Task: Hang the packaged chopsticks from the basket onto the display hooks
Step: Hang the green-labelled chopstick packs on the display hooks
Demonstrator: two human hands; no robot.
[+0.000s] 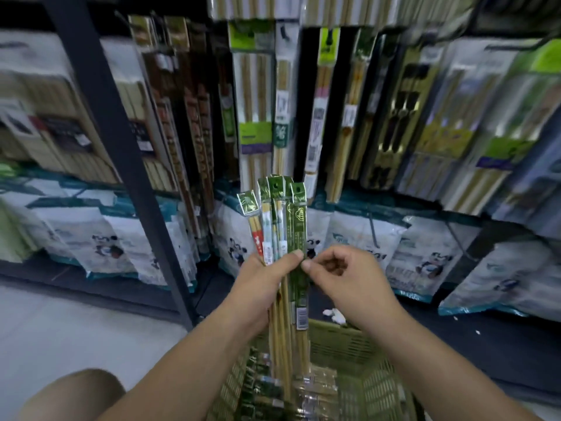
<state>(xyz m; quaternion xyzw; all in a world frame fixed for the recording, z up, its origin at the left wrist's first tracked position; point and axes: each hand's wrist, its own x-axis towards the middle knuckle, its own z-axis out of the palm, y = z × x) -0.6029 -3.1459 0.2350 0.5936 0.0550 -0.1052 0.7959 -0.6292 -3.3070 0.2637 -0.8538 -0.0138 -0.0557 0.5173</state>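
Observation:
My left hand [264,284] grips a fanned bunch of several chopstick packs [280,220], held upright above the basket, their green header cards with hang holes at the top. My right hand [343,278] pinches the rightmost green pack [299,238] at its edge, thumb and forefinger meeting next to my left thumb. Below, a green slatted plastic basket [358,354] holds more packaged chopsticks [273,387] lying in its bottom. The display hooks themselves are hidden behind the hanging stock.
Rows of hanging chopstick packs [258,104] fill the rack straight ahead. White bags with panda prints [358,241] line the lower shelf. A dark upright post [121,141] slants at the left. Pale floor lies at lower left, my knee [76,393] beside it.

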